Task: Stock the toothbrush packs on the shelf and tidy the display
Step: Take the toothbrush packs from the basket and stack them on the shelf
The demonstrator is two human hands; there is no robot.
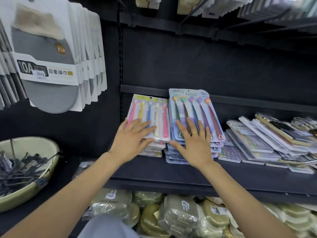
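**Flat hands on two toothbrush stacks**

The left hand lies palm down with straight, spread fingers on the lower end of the top pack in the left stack of toothbrush packs, which shows pink, yellow, blue and white brushes; its thumb runs along the pack's near edge. The right hand, a gold ring on one finger, rests the same way, fingers fanned wide and gripping nothing, on the top pack of the right stack of toothbrush packs, whose brushes have darker handles.

The two stacks sit just beside each other, nearly touching, at the left end of a dark shelf. To their right on the same shelf, flat packs lie overlapped and slanted. Bagged green items fill the level below. At far left hang carded grey bath mitts, and under them a pale basin holds dark hooks.
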